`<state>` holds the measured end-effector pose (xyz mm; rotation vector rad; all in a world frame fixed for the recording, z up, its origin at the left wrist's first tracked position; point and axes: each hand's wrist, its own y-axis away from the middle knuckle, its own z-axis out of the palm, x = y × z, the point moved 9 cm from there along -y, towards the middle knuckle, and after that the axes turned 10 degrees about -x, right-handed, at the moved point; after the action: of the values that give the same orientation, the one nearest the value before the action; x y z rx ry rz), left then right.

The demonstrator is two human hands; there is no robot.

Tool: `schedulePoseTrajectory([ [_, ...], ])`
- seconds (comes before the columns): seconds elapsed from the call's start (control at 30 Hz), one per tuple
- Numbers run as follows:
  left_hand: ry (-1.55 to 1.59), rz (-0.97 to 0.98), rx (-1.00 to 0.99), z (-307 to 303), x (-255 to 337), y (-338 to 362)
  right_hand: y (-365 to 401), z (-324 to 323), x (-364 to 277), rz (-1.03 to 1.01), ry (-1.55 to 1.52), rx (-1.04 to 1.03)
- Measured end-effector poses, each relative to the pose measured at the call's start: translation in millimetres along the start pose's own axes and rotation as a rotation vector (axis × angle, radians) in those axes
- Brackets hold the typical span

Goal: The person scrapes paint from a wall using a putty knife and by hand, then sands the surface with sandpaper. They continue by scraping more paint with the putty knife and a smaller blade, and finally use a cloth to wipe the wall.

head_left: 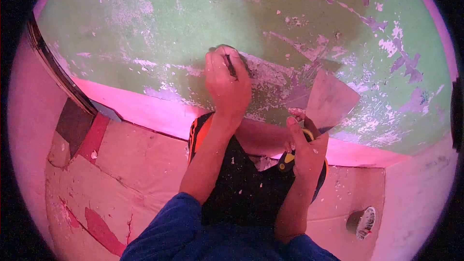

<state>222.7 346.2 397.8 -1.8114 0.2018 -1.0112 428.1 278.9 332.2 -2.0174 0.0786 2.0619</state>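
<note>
My left hand [228, 79] is closed against the green wall [193, 24], fingers curled around a small dark piece [231, 65] whose kind I cannot tell. Lower and to the right, my right hand [307, 150] grips a putty knife [333, 99] by its black and yellow handle. The knife's wide, whitish blade points up and overlaps the wall in this view. White residue sticks to some right-hand fingers. Pale scraped patches and flaking paint surround both hands.
A small tub [361, 223] with white residue on its rim lies at the lower right, on the pinkish floor covering [130, 157]. A dark curved edge [60, 67] stands at the left. My knees are close to the wall's pink lower band [140, 102].
</note>
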Motion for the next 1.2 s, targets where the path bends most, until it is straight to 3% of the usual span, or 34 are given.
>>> schedulePoseTrajectory([
  [0.17, 0.044, -0.013, 0.014, 6, -10, 10, 2, 3, -11, -0.066, -0.001, 0.026],
  [0.37, 0.173, 0.009, 0.122, -10, -13, 17, -3, 6, -1, 0.020, 0.004, -0.036],
  [0.4, 0.201, -0.017, 0.125, -13, -14, 16, -3, 6, -4, -0.051, 0.005, 0.008],
  [0.47, 0.189, -0.011, 0.136, -14, -16, 14, -2, 4, -7, -0.118, 0.007, 0.049],
  [0.63, 0.170, 0.005, 0.133, -17, -13, 10, -2, 12, 7, 0.107, 0.070, -0.070],
  [0.83, 0.122, 0.048, 0.148, -15, -3, 7, -2, 5, 4, -0.025, 0.114, -0.027],
  [0.93, 0.072, 0.031, 0.111, -10, -1, 4, 3, 4, 11, 0.094, 0.050, -0.039],
  [1.2, -0.019, 0.046, 0.099, 1, -3, 6, 5, 3, 8, -0.005, 0.094, -0.006],
])
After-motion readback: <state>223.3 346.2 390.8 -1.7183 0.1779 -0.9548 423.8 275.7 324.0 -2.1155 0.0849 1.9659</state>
